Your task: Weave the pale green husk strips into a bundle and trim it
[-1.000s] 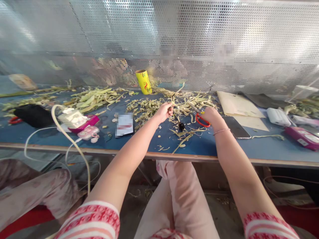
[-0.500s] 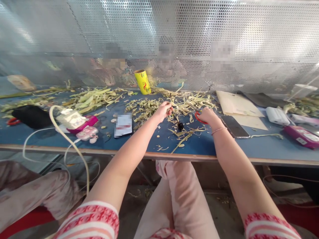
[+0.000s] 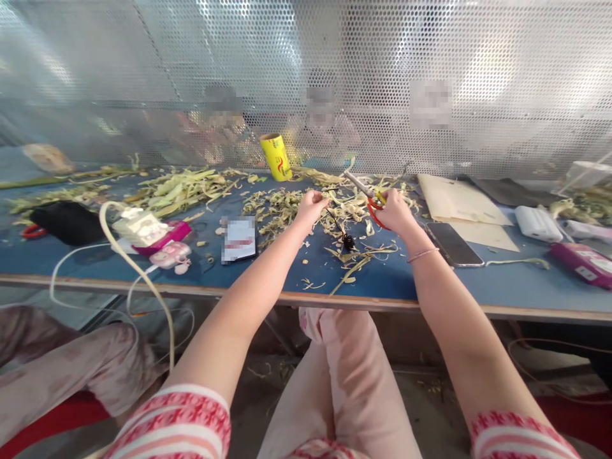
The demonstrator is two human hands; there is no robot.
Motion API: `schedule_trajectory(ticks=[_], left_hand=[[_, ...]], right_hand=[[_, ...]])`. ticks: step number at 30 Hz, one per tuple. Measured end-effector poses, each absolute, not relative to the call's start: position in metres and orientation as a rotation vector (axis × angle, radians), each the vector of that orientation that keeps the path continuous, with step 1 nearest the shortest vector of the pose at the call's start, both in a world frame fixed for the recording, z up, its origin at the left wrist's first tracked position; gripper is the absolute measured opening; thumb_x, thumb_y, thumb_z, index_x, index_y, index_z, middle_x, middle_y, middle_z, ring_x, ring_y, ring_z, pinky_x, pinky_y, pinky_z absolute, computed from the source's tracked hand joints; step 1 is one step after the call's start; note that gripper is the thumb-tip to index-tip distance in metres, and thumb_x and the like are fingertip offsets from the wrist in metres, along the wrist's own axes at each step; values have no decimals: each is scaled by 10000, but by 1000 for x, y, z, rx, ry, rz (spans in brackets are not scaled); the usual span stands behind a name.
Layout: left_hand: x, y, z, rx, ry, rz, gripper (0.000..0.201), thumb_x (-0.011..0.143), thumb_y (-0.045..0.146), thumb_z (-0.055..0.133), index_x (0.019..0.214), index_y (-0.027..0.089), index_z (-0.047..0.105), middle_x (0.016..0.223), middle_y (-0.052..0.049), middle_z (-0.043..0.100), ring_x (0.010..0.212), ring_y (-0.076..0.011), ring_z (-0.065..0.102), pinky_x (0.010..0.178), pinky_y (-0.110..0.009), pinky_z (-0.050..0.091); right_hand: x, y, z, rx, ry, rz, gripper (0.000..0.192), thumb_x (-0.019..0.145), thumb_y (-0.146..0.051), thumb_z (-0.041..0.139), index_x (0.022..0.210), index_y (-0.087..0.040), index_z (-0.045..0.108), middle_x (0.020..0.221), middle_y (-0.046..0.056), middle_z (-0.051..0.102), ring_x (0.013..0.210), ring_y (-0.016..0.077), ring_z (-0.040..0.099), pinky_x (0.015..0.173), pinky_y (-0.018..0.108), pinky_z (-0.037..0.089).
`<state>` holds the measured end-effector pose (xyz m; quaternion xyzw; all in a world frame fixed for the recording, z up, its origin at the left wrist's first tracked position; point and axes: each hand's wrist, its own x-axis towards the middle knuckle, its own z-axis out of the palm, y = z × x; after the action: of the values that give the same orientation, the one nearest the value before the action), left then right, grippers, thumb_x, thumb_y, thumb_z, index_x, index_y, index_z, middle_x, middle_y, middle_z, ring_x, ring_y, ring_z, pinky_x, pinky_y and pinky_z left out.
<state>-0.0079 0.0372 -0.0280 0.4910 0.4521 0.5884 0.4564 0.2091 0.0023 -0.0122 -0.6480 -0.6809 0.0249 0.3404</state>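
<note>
The person wears short sleeves striped in red, pink and white, with a small red pattern in the bands, ending above the elbows at 7 and 5 o'clock. Pale pink trousers cover the legs at 6 o'clock. A thin bracelet (image 3: 422,255) circles the right wrist.

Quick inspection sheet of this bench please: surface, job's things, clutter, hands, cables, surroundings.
Surface: blue table, littered with scraps.
Job's things: red-handled scissors; pale green strips.
Clutter: yellow roll, phone, card, power bank, black pouch.
Hands: left hand closed on a strip; right hand grips the scissors.
Cables: white cable hangs off the front edge.
Surroundings: perforated metal screen; other people behind it.
</note>
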Motion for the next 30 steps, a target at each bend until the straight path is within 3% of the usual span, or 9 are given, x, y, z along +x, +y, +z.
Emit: schedule_trajectory(ticks=[5,13,20,30], left_hand=[[-10,43,-31,1162,1088,1539,174,779,119,615,808,176,453,725,27,592,604,-73,580,687,-242,487],[-16,48,-34,1267,1163,1688,227,703,112,681,788,173,480,723,35,542,670,-80,550,709,-227,462],[-15,47,-32,1229,1113,1666,203,727,109,655,785,173,471,718,36,546,647,-74,565,660,-214,450],[-8,35,-25,1222,1031,1511,226,710,79,667,772,169,469,672,39,554,559,-77,571,649,-255,492]], right_hand=[[203,4,-15,-1683,-1808,242,504,648,-419,695,1033,-163,495,1040,158,620,941,276,584,822,394,471],[204,-8,-7,-1767,-1991,321,723,600,-581,720,1123,-149,469,1192,189,563,1021,300,567,852,398,456],[201,-8,-10,-1680,-2053,398,711,606,-602,720,1107,-166,468,1163,155,574,1002,263,565,832,357,445],[195,-7,-12,-1562,-2015,475,589,620,-608,698,959,-185,468,952,60,585,820,184,519,731,318,421]])
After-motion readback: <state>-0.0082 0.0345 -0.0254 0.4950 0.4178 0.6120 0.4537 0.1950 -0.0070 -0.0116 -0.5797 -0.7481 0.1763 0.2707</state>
